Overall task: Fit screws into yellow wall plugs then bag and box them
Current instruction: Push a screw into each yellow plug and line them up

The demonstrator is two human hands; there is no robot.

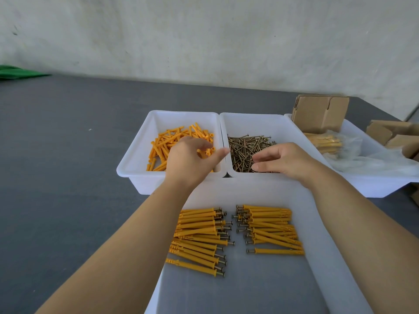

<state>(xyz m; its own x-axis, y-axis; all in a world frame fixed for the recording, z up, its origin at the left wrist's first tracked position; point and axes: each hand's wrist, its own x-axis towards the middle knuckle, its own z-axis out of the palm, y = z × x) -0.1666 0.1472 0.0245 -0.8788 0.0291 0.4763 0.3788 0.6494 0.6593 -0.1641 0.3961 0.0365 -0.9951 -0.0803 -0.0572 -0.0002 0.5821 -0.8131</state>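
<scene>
Left half of the table (pixel 68 137) was wide open, only a green thing (pixel 15 72) sitting way off at the far corner. The middle was tight: plug bin (pixel 136 159) and screw bin (pixel 254 120) sat rim to rim, no gap between. Right side was crowded, a third bin (pixel 374 184) stuffed with cardboard (pixel 319 113) and what looked like bags (pixel 362 159), more boxes (pixel 394 134) past it. The near tray (pixel 317 234) had bare floor between its two piles (pixel 199 236).
</scene>
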